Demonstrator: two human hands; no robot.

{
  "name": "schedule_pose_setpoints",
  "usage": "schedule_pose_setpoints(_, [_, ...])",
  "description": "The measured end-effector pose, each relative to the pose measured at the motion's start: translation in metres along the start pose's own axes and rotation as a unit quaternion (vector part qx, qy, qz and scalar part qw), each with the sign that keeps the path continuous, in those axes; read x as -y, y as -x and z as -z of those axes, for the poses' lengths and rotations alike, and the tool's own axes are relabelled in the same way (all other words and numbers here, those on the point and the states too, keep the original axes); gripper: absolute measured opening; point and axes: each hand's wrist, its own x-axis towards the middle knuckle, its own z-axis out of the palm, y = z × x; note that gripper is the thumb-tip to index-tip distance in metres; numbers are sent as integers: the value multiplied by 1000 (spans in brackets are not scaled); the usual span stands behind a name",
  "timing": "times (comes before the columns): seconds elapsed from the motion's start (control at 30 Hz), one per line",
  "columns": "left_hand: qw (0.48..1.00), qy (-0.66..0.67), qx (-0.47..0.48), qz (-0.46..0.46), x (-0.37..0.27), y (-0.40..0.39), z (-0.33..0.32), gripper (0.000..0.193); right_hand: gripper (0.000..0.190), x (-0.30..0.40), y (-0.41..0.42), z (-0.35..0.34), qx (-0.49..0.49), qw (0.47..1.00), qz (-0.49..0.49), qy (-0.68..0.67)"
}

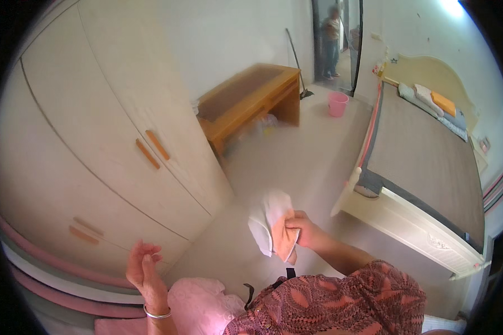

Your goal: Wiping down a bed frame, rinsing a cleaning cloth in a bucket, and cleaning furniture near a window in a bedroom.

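My right hand (309, 229) grips a bunched white and orange cloth (286, 234) in front of my body, above the floor. The cloth's white part hangs to the left, with its orange edge folded near my fingers. My left hand (144, 266) is raised at the lower left, its fingers loosely curled and nothing seen in it. A silver-coloured bangle (157, 315) circles that wrist. Beyond the left hand stands a cream wardrobe (109, 167) with orange-brown handles. Pink patterned fabric (203, 303) lies between the left wrist and my patterned clothing.
A wooden desk (291, 92) stands against the far wall, with a long-handled mop or broom (294, 52) beside it. A pink bucket (338, 104) sits near the doorway, where a person (331, 42) stands beyond. At right is a bed (423, 134) with folded bedding.
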Motion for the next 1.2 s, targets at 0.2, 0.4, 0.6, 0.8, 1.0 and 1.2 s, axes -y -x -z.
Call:
schedule_pose_setpoints(0.2, [998,29,56,-21,-3,-5,-16,30,37,-4,4,5,-4,1000,4,8])
schedule_pose_setpoints(0.4, [998,34,49,28,11,1,-11,30,34,0,3,-1,-2,1000,11,11])
schedule_pose_setpoints(0.6, [996,39,46,65,10,9,-15,31,29,7,0,-6,39,998,21,36])
schedule_pose_setpoints(0.8, [987,39,116,104,31,15,-37,34,30,-1,-11,-4,21,999,29,39])
schedule_pose_setpoints(1.0, [964,75,237,100,37,81,-84,77,32,5,0,-21,108,993,-38,16])
schedule_pose_setpoints(1.2, [967,152,149,137,25,109,-127,96,30,-26,-9,-51,238,957,-38,161])
